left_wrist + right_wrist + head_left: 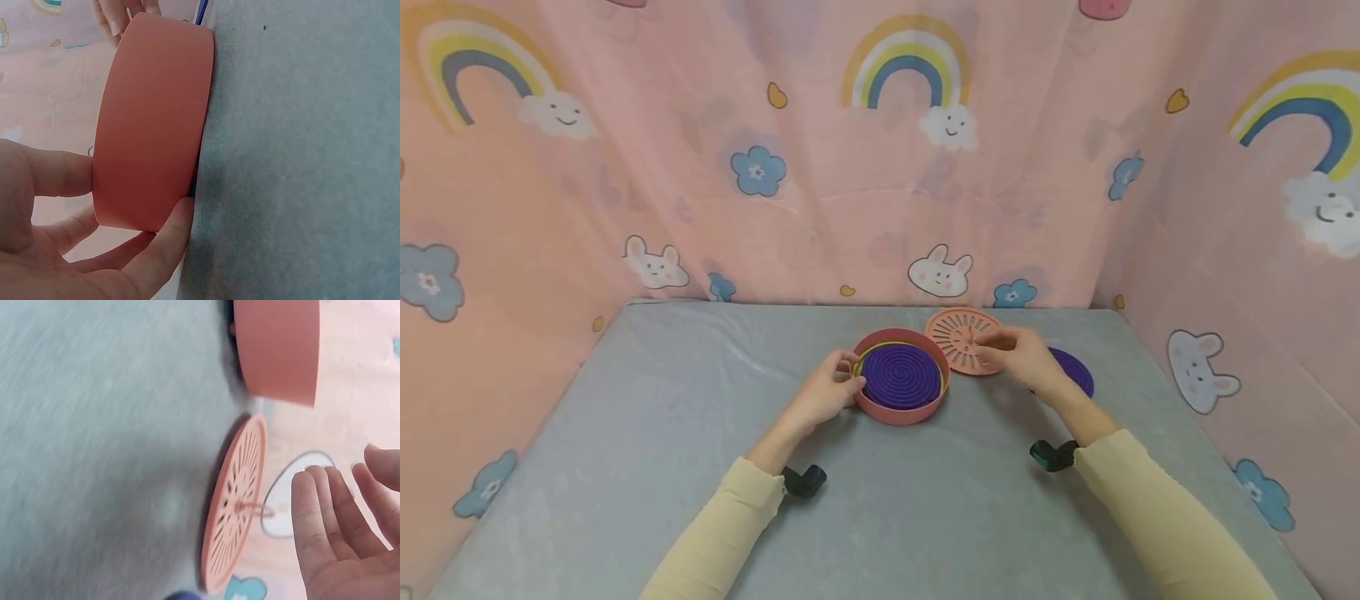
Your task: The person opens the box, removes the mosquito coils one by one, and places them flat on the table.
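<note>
A round salmon-pink box [901, 417] sits on the table, holding a purple spiral coil [901, 377] with a thin yellow rim showing around it. My left hand [827, 389] grips the box's left side; in the left wrist view its thumb and fingers spread along the pink wall [153, 119]. Over the slotted pink lid [951, 337] hovers my right hand [1024, 360], with nothing visible between its fingers. In the right wrist view the lid [234, 512] lies flat, its small loop handle standing up beside the loosely bent fingers [312, 519].
Another purple disc [1075, 371] lies right of the lid, partly behind the right forearm. Dark camera mounts are on both wrists. A grey cloth covers the table [880, 517], and a pink patterned curtain [850, 217] closes the back and sides.
</note>
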### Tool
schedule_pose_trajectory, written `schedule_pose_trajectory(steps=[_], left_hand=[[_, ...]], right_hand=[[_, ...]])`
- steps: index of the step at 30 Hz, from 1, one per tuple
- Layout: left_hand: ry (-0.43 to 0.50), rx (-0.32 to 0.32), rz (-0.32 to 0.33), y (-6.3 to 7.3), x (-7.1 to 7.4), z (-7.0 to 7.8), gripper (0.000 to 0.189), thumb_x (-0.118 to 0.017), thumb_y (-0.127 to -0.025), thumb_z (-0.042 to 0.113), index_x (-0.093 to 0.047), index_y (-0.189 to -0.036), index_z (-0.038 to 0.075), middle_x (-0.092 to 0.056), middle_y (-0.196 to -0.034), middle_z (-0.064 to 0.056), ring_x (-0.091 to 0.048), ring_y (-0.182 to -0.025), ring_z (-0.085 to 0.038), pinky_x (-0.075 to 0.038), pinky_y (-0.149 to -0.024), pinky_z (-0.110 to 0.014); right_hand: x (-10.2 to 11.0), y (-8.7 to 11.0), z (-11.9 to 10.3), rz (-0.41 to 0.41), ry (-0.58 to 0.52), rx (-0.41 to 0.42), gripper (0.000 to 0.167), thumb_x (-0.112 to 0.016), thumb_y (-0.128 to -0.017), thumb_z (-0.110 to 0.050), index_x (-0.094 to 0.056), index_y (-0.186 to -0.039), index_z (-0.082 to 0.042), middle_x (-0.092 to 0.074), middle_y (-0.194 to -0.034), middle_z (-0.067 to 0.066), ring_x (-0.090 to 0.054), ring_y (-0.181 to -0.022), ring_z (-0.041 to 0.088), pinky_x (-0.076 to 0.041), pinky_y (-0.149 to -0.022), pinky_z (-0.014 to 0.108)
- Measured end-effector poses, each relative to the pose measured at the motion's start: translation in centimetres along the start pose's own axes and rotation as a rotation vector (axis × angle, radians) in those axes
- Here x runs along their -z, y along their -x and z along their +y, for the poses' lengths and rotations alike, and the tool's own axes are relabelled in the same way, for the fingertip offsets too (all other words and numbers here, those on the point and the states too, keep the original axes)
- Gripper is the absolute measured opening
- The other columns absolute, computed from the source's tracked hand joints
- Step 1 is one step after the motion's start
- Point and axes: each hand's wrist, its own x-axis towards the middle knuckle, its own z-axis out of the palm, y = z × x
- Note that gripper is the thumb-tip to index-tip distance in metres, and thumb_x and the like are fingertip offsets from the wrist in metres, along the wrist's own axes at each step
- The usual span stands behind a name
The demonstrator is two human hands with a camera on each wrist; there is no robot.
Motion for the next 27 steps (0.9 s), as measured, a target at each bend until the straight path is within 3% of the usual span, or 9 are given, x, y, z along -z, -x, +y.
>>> schedule_pose_trajectory(steps=[4, 14, 27], left_hand=[[0.003, -0.001, -0.003, 0.0, 0.0, 0.0, 0.036, -0.062, -0.102, 0.019, -0.054, -0.136, 0.012, -0.051, -0.141, -0.018, -0.059, -0.123, -0.032, -0.058, -0.085, -0.04], [0.004, 0.004, 0.002, 0.0, -0.1, 0.1, 0.036, -0.062, -0.102, 0.019, -0.054, -0.136, 0.012, -0.051, -0.142, -0.018, -0.057, -0.127, -0.034, -0.056, -0.092, -0.045], [-0.001, 0.007, -0.001, 0.0, 0.0, 0.1, 0.036, -0.062, -0.102, 0.019, -0.054, -0.136, 0.013, -0.051, -0.141, -0.018, -0.056, -0.127, -0.034, -0.057, -0.091, -0.045]], right_hand=[[-1.0, -0.3, -0.8, -0.038, -0.05, 0.047, 0.039, -0.066, -0.101, -0.02, -0.062, -0.13, 0.006, -0.061, -0.132, 0.025, -0.063, -0.114, 0.036, -0.057, -0.089, 0.036], [-3.4, -1.2, -2.8, 0.009, 0.139, 0.166, 0.029, -0.071, -0.097, -0.019, -0.071, -0.119, 0.0, -0.071, -0.114, 0.015, -0.065, -0.107, 0.032, -0.053, -0.093, 0.049], [-5.8, -2.3, -4.4, -0.068, 0.214, 0.204, 0.028, -0.067, -0.099, -0.02, -0.069, -0.121, -0.003, -0.07, -0.115, 0.012, -0.064, -0.108, 0.031, -0.053, -0.094, 0.048]])
